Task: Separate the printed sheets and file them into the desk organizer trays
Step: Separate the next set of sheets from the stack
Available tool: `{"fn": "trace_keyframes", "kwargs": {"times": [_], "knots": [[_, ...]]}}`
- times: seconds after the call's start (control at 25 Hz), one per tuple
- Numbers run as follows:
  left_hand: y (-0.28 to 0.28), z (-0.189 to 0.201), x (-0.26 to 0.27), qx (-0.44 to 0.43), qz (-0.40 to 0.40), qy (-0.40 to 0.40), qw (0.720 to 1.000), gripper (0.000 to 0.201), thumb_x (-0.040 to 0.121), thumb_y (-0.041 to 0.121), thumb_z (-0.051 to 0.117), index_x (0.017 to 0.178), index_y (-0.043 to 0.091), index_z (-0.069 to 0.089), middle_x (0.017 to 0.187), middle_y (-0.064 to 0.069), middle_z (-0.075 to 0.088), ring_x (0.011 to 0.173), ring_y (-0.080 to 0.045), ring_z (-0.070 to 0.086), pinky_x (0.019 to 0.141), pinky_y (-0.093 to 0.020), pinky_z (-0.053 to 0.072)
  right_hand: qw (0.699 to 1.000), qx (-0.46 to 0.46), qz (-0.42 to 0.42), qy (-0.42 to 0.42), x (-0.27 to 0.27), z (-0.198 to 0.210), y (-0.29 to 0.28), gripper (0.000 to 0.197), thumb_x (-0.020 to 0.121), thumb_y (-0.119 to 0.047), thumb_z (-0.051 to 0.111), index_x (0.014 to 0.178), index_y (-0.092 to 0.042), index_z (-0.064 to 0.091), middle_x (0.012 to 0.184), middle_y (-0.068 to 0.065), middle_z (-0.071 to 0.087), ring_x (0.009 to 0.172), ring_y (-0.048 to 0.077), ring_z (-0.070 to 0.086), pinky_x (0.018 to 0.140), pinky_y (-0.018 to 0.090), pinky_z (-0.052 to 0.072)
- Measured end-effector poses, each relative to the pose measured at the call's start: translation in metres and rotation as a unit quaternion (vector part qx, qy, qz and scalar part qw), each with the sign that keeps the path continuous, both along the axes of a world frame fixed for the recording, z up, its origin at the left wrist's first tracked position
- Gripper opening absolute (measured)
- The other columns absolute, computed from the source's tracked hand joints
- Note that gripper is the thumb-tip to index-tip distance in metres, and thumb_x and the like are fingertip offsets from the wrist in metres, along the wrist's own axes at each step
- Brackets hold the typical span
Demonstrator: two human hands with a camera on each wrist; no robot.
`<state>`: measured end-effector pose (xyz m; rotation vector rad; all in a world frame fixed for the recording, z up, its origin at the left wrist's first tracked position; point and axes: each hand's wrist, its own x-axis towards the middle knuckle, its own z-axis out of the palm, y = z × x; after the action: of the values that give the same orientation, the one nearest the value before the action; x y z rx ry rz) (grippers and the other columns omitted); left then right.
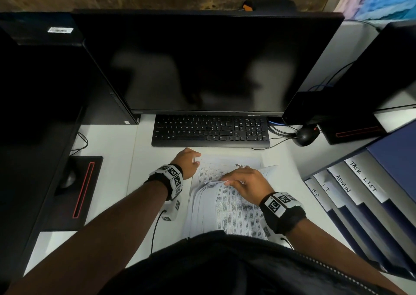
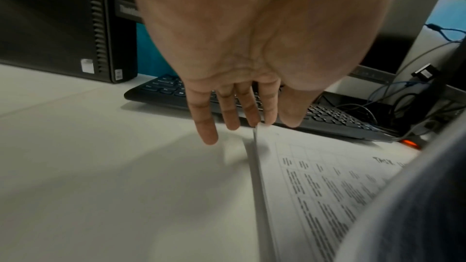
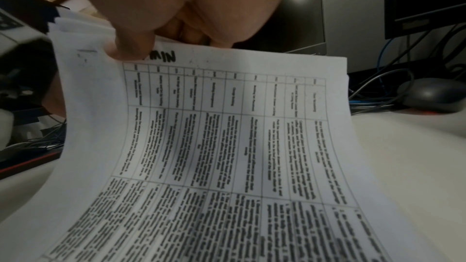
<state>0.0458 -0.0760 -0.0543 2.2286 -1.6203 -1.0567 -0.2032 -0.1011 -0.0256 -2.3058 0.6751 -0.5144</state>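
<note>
A stack of printed sheets (image 1: 227, 213) lies on the white desk in front of the keyboard. My right hand (image 1: 243, 182) pinches the far edge of several upper sheets (image 3: 227, 127) and bends them up, thumb (image 3: 131, 47) on a page marked ADMIN. Beneath them shows a flat sheet (image 1: 227, 167) headed TASK LIST. My left hand (image 1: 189, 161) is at the stack's far left corner, its straight fingers (image 2: 252, 111) touching the paper edge (image 2: 256, 146). The blue desk organizer (image 1: 360, 193) stands at the right, with trays labelled HR, IT, ADMIN and TASK LIST.
A black keyboard (image 1: 210, 130) and a dark monitor (image 1: 202, 64) stand just beyond the sheets. A mouse (image 1: 304, 137) and cables lie at the far right. A black computer tower (image 1: 45, 92) fills the left side. A cable runs down from my left wrist.
</note>
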Motion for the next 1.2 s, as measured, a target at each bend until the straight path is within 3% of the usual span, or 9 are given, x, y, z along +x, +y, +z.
{"fn": "trace_keyframes", "kwargs": {"times": [0.12, 0.28, 0.48, 0.6, 0.72, 0.8, 0.96, 1.12, 1.2], "knots": [[0.000, -0.002, -0.004, -0.006, -0.011, -0.025, 1.000, 0.040, 0.093, 0.025, 0.053, 0.132, 0.014, 0.049, 0.138, -0.002, 0.039, 0.130, -0.020, 0.038, 0.112, -0.031, 0.028, 1.000, 0.008, 0.009, -0.016, -0.003, -0.001, 0.003, 0.022, 0.090, -0.032, 0.055, 0.103, -0.025, 0.071, 0.103, -0.012, 0.070, 0.093, 0.001, 0.063, 0.090, 0.021, 0.044], [-0.002, -0.001, -0.006, -0.015, -0.031, -0.059, 0.998, 0.046, 0.091, 0.030, 0.055, 0.133, 0.015, 0.046, 0.138, -0.001, 0.036, 0.130, -0.020, 0.035, 0.110, -0.034, 0.031, 0.999, 0.028, -0.006, -0.018, -0.003, 0.004, 0.001, 0.022, 0.090, -0.032, 0.057, 0.104, -0.023, 0.071, 0.099, -0.009, 0.072, 0.088, 0.002, 0.063, 0.085, 0.020, 0.048], [0.002, -0.002, -0.007, 0.003, -0.054, -0.094, 0.994, 0.047, 0.089, 0.031, 0.057, 0.133, 0.022, 0.045, 0.137, 0.004, 0.030, 0.129, -0.017, 0.029, 0.105, -0.041, 0.037, 0.997, 0.057, -0.039, 0.031, 0.000, 0.015, -0.004, 0.029, 0.090, -0.030, 0.060, 0.118, -0.026, 0.063, 0.104, -0.008, 0.068, 0.090, 0.000, 0.058, 0.083, 0.014, 0.043], [0.004, 0.000, -0.008, -0.058, -0.022, -0.083, 0.995, 0.034, 0.088, 0.022, 0.059, 0.122, 0.021, 0.056, 0.133, 0.005, 0.033, 0.126, -0.014, 0.033, 0.101, -0.037, 0.042, 0.998, 0.035, -0.022, 0.044, 0.001, 0.013, -0.005, 0.024, 0.090, -0.026, 0.059, 0.111, -0.020, 0.068, 0.093, -0.007, 0.066, 0.081, -0.002, 0.051, 0.077, 0.013, 0.039], [0.004, 0.000, -0.006, -0.084, -0.023, -0.068, 0.994, 0.026, 0.088, 0.017, 0.060, 0.114, 0.017, 0.062, 0.130, 0.002, 0.038, 0.122, -0.014, 0.038, 0.101, -0.026, 0.036, 0.997, 0.040, -0.026, 0.055, 0.002, 0.011, -0.008, 0.023, 0.091, -0.025, 0.059, 0.111, -0.019, 0.068, 0.094, -0.003, 0.067, 0.083, 0.005, 0.055, 0.080, 0.018, 0.044], [0.004, 0.003, -0.006, -0.085, -0.026, -0.039, 0.995, 0.019, 0.088, 0.018, 0.062, 0.106, 0.016, 0.064, 0.125, 0.001, 0.044, 0.117, -0.013, 0.044, 0.096, -0.020, 0.033, 0.997, 0.038, -0.020, 0.063, 0.004, 0.011, -0.009, 0.023, 0.091, -0.025, 0.059, 0.110, -0.018, 0.069, 0.098, -0.002, 0.068, 0.088, 0.009, 0.059, 0.083, 0.020, 0.045], [0.006, 0.015, -0.012, -0.049, -0.006, 0.064, 0.997, 0.009, 0.088, 0.021, 0.060, 0.096, 0.017, 0.062, 0.103, -0.002, 0.065, 0.094, -0.016, 0.061, 0.080, -0.023, 0.043, 0.998, 0.028, 0.003, 0.064, 0.005, 0.013, -0.011, 0.021, 0.092, -0.026, 0.057, 0.106, -0.018, 0.070, 0.101, -0.004, 0.067, 0.096, 0.011, 0.057, 0.087, 0.024, 0.045], [0.009, 0.027, -0.014, -0.074, 0.003, 0.154, 0.985, 0.006, 0.086, 0.015, 0.063, 0.087, 0.021, 0.062, 0.093, 0.002, 0.068, 0.087, -0.011, 0.063, 0.083, -0.025, 0.048, 0.999, -0.010, 0.017, 0.042, 0.005, 0.005, -0.013, 0.017, 0.090, -0.028, 0.059, 0.102, -0.023, 0.071, 0.119, -0.006, 0.063, 0.112, 0.012, 0.050, 0.096, 0.027, 0.039], [0.012, 0.034, -0.012, -0.078, -0.003, 0.199, 0.977, 0.008, 0.085, 0.012, 0.064, 0.085, 0.020, 0.062, 0.087, 0.001, 0.068, 0.080, -0.009, 0.063, 0.078, -0.021, 0.049, 0.999, -0.019, 0.015, 0.039, 0.008, 0.003, -0.014, 0.018, 0.090, -0.031, 0.058, 0.103, -0.027, 0.070, 0.129, -0.005, 0.058, 0.120, 0.013, 0.048, 0.101, 0.029, 0.034]]}}
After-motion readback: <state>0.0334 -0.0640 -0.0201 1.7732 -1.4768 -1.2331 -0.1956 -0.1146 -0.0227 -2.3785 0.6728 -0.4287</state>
